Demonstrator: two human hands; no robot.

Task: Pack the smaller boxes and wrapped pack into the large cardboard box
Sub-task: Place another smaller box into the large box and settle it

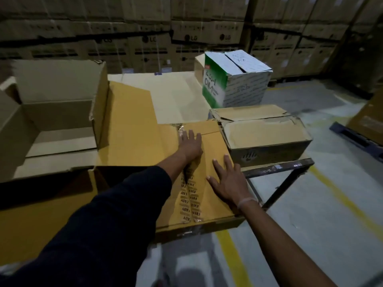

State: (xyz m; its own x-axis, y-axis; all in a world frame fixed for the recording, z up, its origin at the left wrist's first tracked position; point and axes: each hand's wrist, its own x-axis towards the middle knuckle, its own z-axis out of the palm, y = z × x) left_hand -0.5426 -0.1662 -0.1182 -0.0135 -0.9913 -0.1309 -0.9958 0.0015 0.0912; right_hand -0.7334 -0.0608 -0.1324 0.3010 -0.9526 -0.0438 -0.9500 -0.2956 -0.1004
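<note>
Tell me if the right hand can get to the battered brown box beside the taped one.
Probably yes. The right hand lies flat on the taped box, and the battered brown box sits just beyond it to the right with nothing between or on top.

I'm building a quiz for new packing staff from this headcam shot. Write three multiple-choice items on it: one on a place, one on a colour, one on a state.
1. Where does the open large cardboard box stand?
A. Left of the taped box
B. On the floor at right
C. On top of the white box

2. Which colours has the printed box at the back?
A. Red and black
B. Green and white
C. Blue and yellow

3. How do the two hands lie?
A. Both in fists
B. One holding a tape roll
C. Both flat on the taped box

Answers:
1 A, its raised flaps stand at the left.
2 B, a green side and white top.
3 C, the left hand and right hand press its top with straight fingers.
</note>
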